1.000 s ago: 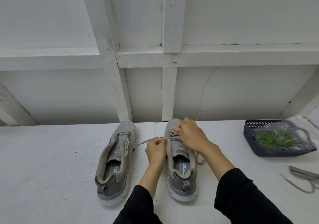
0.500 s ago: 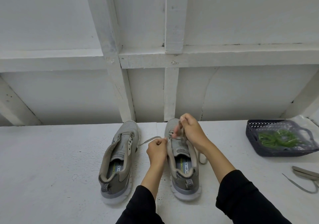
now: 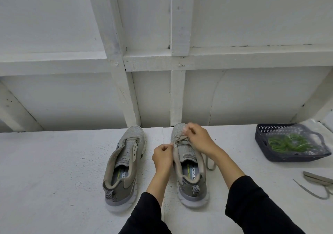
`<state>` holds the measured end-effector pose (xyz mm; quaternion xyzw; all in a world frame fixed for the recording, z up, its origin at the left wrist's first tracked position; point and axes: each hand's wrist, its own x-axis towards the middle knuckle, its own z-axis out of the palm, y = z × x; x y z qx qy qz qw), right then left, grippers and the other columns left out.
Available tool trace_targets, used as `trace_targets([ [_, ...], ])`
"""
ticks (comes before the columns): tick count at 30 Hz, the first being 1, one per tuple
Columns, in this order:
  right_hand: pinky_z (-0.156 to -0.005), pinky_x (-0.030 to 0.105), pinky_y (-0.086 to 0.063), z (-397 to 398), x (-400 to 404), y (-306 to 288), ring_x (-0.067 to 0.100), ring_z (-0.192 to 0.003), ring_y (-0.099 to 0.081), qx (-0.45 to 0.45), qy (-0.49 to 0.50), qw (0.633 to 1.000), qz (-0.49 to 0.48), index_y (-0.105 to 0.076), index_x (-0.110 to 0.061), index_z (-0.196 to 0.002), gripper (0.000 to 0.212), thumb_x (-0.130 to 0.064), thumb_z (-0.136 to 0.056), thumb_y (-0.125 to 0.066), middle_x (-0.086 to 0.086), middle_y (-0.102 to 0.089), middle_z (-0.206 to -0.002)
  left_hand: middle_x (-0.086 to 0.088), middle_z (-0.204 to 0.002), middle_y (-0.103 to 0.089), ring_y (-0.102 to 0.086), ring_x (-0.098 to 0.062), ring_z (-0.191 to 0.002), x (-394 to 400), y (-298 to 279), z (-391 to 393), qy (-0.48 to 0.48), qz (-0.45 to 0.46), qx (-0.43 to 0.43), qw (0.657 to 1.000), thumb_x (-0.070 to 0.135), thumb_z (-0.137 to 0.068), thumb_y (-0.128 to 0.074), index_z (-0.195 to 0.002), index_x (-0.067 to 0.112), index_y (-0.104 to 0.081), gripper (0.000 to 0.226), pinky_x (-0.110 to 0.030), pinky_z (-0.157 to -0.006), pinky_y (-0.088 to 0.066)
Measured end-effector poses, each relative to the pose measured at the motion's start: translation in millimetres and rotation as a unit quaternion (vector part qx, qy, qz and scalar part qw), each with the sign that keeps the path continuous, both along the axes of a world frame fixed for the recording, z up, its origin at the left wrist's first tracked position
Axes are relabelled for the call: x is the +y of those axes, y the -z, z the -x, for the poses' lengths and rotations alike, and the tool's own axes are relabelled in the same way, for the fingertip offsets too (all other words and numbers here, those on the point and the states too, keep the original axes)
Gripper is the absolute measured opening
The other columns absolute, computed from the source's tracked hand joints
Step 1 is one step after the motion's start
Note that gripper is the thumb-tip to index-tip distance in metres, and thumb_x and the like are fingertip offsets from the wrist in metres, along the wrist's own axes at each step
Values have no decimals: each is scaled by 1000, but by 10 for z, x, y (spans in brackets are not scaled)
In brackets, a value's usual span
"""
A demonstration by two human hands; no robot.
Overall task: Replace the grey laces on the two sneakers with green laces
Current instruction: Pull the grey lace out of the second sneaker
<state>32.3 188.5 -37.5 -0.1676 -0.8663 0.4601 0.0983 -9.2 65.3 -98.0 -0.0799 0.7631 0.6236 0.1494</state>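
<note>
Nearest to me I see two black sleeves [image 3: 255, 206], of soft matte cloth, coming in from the bottom edge. In front of them, two grey sneakers stand side by side on the rough white painted table [image 3: 45, 179], heels toward me. The left sneaker [image 3: 124, 163] has a knitted mesh upper, a thick pale sole and bare eyelets. The right sneaker [image 3: 189, 167] still carries its flat grey lace [image 3: 182, 137] in the far eyelets. My left hand [image 3: 163, 157] is curled, and its fingers pinch one strand of this lace at the shoe's left edge. My right hand [image 3: 201, 141] is over the tongue, with the fingertips pinching the lace near the toe. At the right, a loose grey lace [image 3: 317, 181] lies flat in loops. Farther right, one dark woven plastic basket [image 3: 261, 143] holds a clear bag with the green laces [image 3: 286, 142] coiled inside. I cannot count them. Behind all stands a white wooden wall [image 3: 162, 53] with beams.
</note>
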Motion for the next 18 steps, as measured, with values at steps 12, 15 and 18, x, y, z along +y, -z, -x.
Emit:
trace_targets([
  [12, -63, 29, -40, -232, 400, 67, 24, -77, -59, -67, 133, 973, -177, -62, -19, -86, 23, -34, -96, -47, 3, -66, -84, 4, -79, -66, -57, -9, -76, 3, -27, -32, -1, -4, 1, 1000, 24, -92, -62, -85, 10, -72, 19, -24, -72, -40],
  [15, -69, 31, -40, -293, 378, 173, 28, -85, -60, -138, 97, 952, -255, -64, -18, -91, 21, -30, -95, -48, 4, -68, -90, 5, -80, -66, -56, -7, -75, 9, -47, -42, 0, -1, 0, 1000, 24, -93, -61, -86, 11, -72, 19, -22, -67, -40],
  [18, -80, 35, -40, -311, 270, 188, 25, -91, -61, -93, 90, 967, -218, -63, -21, -91, 24, -37, -97, -46, -2, -67, -87, 6, -79, -65, -57, -8, -76, 6, -49, -41, -1, -2, -2, 1000, 24, -93, -61, -86, 11, -72, 18, -22, -67, -40],
])
